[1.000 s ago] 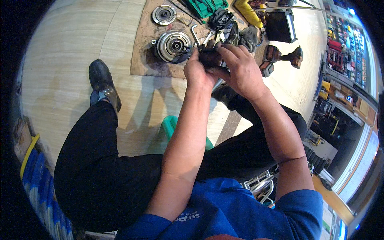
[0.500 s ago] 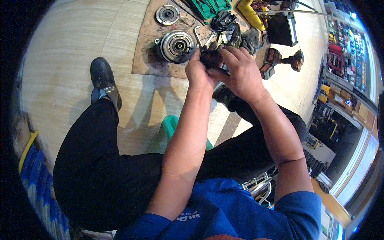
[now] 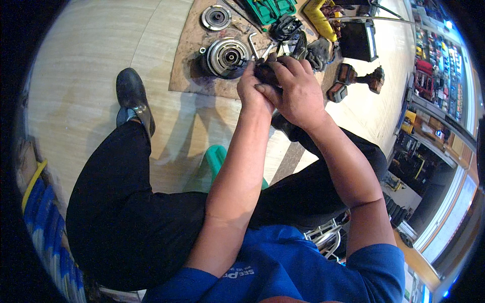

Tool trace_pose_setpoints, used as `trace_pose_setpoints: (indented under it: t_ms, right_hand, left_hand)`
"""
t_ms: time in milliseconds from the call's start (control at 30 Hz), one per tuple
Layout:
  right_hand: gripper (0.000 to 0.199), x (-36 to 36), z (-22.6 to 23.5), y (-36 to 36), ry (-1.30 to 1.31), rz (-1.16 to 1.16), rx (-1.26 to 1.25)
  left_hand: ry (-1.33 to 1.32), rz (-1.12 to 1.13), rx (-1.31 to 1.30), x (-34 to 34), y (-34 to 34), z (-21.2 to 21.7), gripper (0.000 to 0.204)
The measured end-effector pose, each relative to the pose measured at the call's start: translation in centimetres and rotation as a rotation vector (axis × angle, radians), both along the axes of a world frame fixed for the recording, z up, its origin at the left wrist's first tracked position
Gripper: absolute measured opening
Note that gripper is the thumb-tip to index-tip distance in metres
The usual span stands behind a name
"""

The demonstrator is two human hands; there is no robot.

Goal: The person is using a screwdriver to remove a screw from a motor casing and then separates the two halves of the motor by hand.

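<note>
My left hand (image 3: 252, 90) and my right hand (image 3: 302, 93) meet over the near edge of a stained brown board (image 3: 184, 81). Between them is a dark, rounded part (image 3: 266, 76), mostly covered by my fingers; its exact kind cannot be made out. My left fingers close round its left side, and the right thumb and blackened fingers wrap over it from the right. Just left of the hands, a round metal pulley-like assembly (image 3: 228, 59) rests on the board. Behind it lies a smaller metal disc (image 3: 216, 18).
A hex key (image 3: 253, 45), an open green tool case (image 3: 273, 9), dark gloves (image 3: 319, 53) and a yellow piece (image 3: 319, 19) lie on the board. To the right are a cordless power tool (image 3: 371, 80) and a black box (image 3: 358, 40). A green stool (image 3: 215, 156) shows below my forearms.
My right hand has turned and moved slightly left, its thumb now lying across the dark part. The part stays between both hands. The whole view has shifted a little.
</note>
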State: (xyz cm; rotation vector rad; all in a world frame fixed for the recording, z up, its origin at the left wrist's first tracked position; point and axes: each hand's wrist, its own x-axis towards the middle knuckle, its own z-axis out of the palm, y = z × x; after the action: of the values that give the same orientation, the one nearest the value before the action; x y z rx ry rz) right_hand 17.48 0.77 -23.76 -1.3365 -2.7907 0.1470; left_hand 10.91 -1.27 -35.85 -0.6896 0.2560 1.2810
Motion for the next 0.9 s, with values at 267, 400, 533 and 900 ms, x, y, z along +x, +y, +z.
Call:
trace_pose_setpoints:
  t_ms: [267, 400, 533, 900]
  right_hand:
    - [0.045, -1.2, -0.4, 0.2, -0.041, -0.058, -0.046]
    - [0.038, -1.6, -0.3, 0.5, -0.117, -0.102, -0.079]
    - [0.035, -2.1, -0.2, 0.8, -0.159, -0.114, -0.117]
    - [0.035, -2.7, 0.3, 0.3, -0.181, -0.133, -0.098]
  left_hand:
    - [-0.061, 0.127, 0.008, 1.3, -0.2, 0.1, 0.041]
    - [-0.138, 0.161, 0.019, 1.6, -0.3, 1.0, 0.041]
    - [-0.136, 0.146, 0.045, 1.6, -0.2, 0.0, 0.042]
    - [-0.138, 0.126, 0.102, 1.5, -0.4, -0.7, 0.044]
